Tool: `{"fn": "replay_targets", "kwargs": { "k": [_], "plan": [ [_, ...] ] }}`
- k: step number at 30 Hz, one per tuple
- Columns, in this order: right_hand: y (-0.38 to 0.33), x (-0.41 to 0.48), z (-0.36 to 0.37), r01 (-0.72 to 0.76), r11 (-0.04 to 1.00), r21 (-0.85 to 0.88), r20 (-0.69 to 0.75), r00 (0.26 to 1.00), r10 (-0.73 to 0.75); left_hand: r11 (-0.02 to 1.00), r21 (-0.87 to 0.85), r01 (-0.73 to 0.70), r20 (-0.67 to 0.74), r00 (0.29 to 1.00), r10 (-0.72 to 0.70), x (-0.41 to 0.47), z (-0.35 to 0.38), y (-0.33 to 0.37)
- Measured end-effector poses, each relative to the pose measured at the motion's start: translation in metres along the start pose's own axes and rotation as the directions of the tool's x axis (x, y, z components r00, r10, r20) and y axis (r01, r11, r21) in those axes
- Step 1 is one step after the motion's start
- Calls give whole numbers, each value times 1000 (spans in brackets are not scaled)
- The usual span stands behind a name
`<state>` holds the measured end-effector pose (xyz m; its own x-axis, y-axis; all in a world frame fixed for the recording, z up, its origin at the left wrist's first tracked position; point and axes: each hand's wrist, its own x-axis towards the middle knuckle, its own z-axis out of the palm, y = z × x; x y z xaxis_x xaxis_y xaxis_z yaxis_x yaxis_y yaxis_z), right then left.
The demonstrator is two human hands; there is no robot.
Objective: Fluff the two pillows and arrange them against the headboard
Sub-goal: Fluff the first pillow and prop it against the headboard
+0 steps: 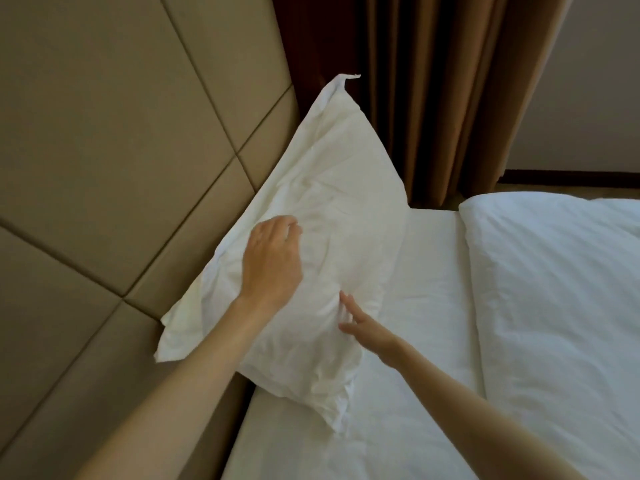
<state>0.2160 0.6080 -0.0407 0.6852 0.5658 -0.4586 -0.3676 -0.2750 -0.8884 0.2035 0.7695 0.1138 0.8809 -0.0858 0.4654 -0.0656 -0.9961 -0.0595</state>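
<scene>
A white pillow [311, 216] leans against the padded headboard [104, 150], its lower edge on the white sheet [426, 306]. The left hand [273, 261] lies on its face, fingers loosely curled, gripping nothing. At four o'clock from it, the right hand [363, 323] presses spread fingertips into the fabric. A duvet [554, 289] lies at three o'clock, brown curtains [433, 81] at twelve.

The pillow [322, 244] leans against the headboard [114, 161] on its left, with the duvet [554, 306] well right.
</scene>
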Motion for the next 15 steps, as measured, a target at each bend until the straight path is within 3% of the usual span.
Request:
{"fn": "replay_targets", "kwargs": {
  "k": [3,4,6,9,10,13,15],
  "plan": [
    [18,0,-17,-25,976,214,14,1000,23,953,79,-291,44,956,289,29,25,32],
    [23,0,-27,-22,941,338,-54,998,43,903,147,-405,99,914,393,33,39,45],
    [30,-3,-48,10,860,511,-246,960,135,824,205,-528,278,839,468,26,68,69],
    [48,-7,-83,64,806,588,-465,843,272,858,158,-488,597,740,311,-10,126,72],
    [53,-8,-92,61,810,583,-489,823,289,877,145,-458,624,731,278,-18,138,59],
    [61,-2,-109,50,843,535,-505,819,272,892,185,-413,488,826,281,-13,154,3],
    [57,7,-109,47,858,512,-504,825,256,906,174,-387,441,853,279,-4,158,-30]
  ]
}}
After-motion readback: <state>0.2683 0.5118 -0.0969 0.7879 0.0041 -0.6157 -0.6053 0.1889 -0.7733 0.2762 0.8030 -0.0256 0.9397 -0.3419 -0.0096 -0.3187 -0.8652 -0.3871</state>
